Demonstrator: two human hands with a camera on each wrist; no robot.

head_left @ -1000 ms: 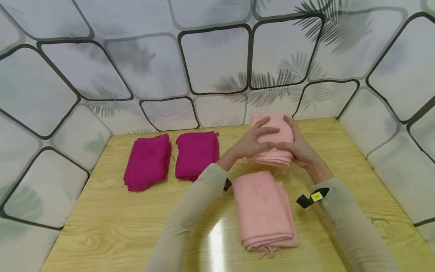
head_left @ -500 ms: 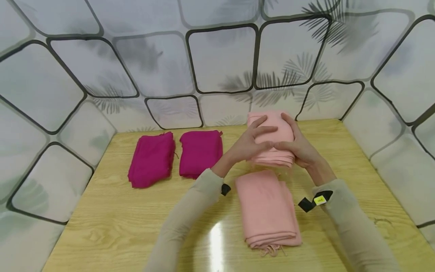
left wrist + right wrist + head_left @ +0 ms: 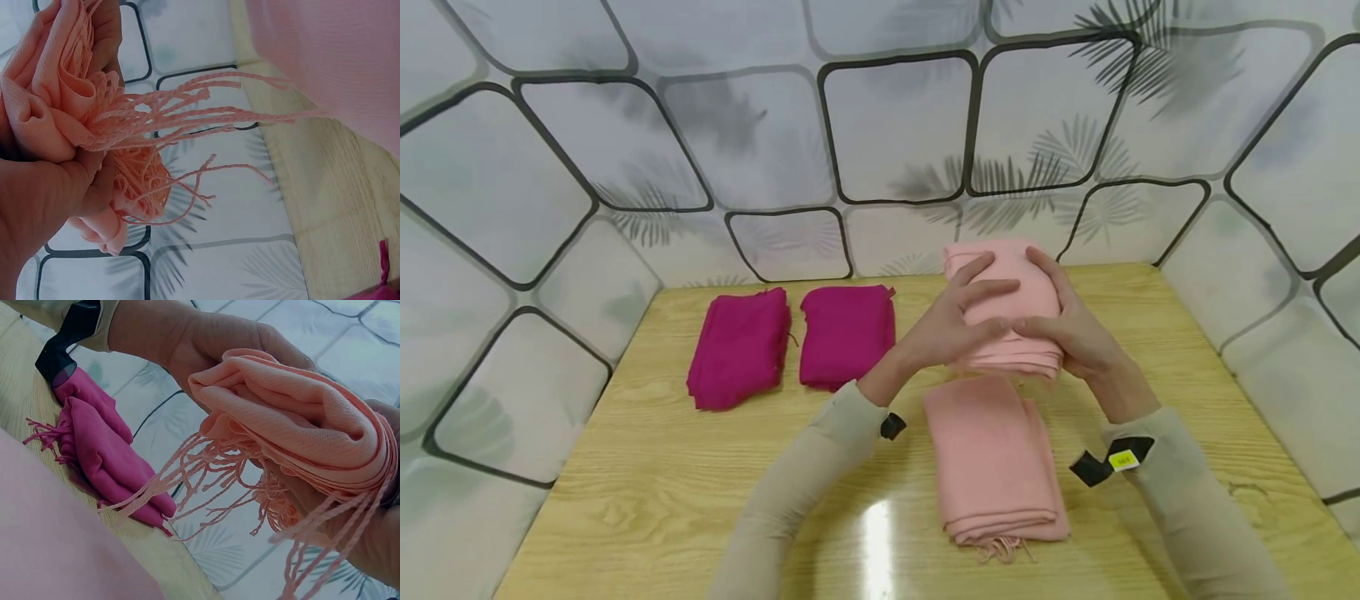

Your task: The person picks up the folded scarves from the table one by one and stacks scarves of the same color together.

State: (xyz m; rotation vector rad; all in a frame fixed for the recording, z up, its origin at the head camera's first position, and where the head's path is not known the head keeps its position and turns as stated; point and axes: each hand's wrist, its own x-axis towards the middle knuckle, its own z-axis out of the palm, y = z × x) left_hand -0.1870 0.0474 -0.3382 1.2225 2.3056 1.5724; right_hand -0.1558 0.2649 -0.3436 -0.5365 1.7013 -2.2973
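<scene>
Both hands hold a folded pink scarf near the back of the table. My left hand grips its left side and my right hand its right side, fingers spread over the top and thumbs nearly meeting. The wrist views show the held pink scarf raised off the table, its twisted fringe hanging loose. In the right wrist view the same pink scarf shows rolled layers. A second folded pink scarf lies on the table just in front, fringe toward me.
Two folded magenta scarves lie side by side at the back left of the wooden table; the right-hand magenta scarf is close to my left wrist. A wall with a leaf and outline pattern encloses the back and sides.
The view has shifted slightly, moving the table things a little right in the picture. Both hands keep their grip on the pink scarf, which now looks slightly tilted.
</scene>
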